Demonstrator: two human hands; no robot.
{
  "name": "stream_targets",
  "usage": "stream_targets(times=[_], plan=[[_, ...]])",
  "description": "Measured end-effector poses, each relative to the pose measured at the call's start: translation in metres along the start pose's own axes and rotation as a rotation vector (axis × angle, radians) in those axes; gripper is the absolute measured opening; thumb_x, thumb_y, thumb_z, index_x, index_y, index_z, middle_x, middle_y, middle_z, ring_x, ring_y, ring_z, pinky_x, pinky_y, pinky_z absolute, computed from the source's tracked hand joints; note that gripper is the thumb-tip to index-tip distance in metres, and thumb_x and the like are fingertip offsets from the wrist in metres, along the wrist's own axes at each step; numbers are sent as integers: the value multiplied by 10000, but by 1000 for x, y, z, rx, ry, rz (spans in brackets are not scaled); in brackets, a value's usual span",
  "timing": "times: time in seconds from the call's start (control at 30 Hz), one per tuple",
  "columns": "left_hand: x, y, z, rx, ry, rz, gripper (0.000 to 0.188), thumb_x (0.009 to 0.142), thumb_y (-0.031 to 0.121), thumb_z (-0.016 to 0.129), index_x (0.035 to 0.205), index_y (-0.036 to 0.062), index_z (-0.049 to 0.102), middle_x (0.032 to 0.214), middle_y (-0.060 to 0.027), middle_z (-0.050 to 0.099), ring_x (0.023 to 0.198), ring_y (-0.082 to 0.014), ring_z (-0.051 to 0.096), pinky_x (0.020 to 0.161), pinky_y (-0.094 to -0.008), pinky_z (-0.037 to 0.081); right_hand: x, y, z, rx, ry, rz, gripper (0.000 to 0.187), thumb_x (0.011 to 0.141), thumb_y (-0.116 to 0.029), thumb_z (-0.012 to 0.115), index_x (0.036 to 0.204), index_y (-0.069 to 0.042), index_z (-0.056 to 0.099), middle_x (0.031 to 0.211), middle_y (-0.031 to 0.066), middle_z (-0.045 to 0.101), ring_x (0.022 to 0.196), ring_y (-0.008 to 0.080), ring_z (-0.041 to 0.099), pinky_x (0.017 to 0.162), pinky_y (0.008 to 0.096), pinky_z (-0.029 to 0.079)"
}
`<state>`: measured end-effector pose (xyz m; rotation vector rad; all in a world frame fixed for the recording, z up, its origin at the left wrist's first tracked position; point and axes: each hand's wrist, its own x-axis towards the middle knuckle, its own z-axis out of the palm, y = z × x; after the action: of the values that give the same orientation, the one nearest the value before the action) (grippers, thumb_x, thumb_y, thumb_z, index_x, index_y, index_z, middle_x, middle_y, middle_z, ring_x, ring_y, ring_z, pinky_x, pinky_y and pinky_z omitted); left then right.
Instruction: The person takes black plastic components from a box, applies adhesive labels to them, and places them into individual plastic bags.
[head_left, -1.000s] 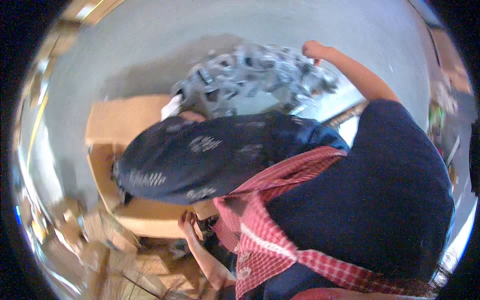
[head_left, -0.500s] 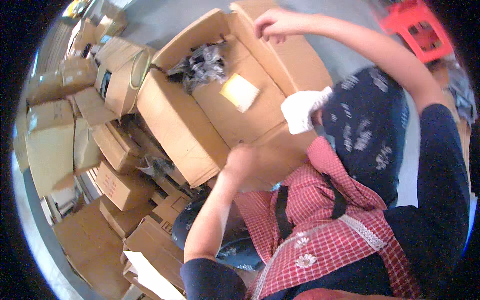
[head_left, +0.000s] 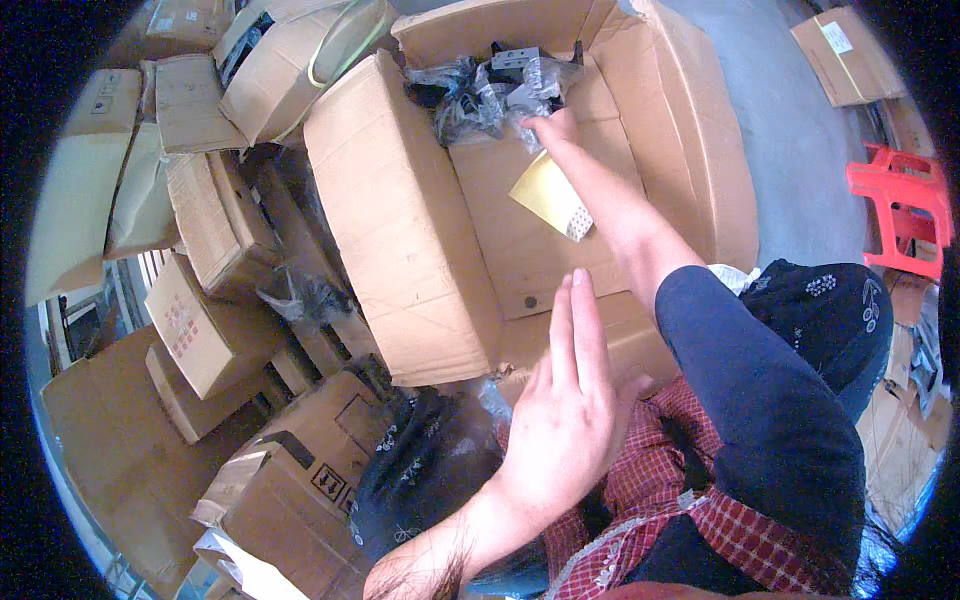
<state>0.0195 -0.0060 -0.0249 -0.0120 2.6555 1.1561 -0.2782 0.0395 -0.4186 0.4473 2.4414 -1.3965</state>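
A large open cardboard box (head_left: 400,230) stands in front of me. At its far end lies a bundle of clear plastic bags (head_left: 468,108) with dark parts inside, and a grey metal bracket (head_left: 515,60) shows among them. My right hand (head_left: 555,128) reaches deep into the box, its fingers closed on the edge of a clear plastic bag; the fingertips are partly hidden. Below that hand, a yellow paper sheet (head_left: 552,195) rests on the box floor. My left hand (head_left: 575,410) is raised before the near side of the box, fingers stretched out and holding nothing.
Several cardboard boxes (head_left: 215,320) are piled along the left. A red plastic stool (head_left: 905,205) stands at the right on the grey floor (head_left: 800,190), with a taped carton (head_left: 845,55) beyond it. White cloth (head_left: 735,278) lies by my right elbow.
My right hand has gone from above the box's right flap down to the plastic bags. My left hand has lifted off the near box edge, fingers extended. The view has shifted.
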Motion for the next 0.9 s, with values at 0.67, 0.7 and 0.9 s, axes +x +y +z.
stream_targets(times=[0.67, 0.7, 0.9], plan=[[-25, -45, 16, 643, -346, 45, 609, 832, 230, 666, 1309, -52, 413, 1202, -236, 540, 1022, -335, 613, 867, -407, 529, -41, -42, -205, 38, -347, -173, 251, 786, 18, 550, 1017, 25, 646, 795, 112, 671, 666, 185, 662, 560, 340, 567], [-25, -54, 19, 665, -329, 55, 529, 820, 242, 692, 1213, -35, 473, 1095, -207, 579, 1030, -329, 611, 847, -401, 536, -45, -63, -204, -13, -336, -171, 257, 793, 12, 524, 1012, 8, 657, 776, 109, 672, 648, 176, 660, 561, 341, 566], [-19, -60, 11, 668, -357, 10, 413, 804, 258, 714, 1073, 3, 532, 993, -177, 629, 952, -331, 644, 804, -393, 549, -64, -123, -223, -901, -373, -525, 249, 731, 28, 548, 948, -22, 661, 715, 105, 661, 607, 171, 669, 520, 323, 575]])
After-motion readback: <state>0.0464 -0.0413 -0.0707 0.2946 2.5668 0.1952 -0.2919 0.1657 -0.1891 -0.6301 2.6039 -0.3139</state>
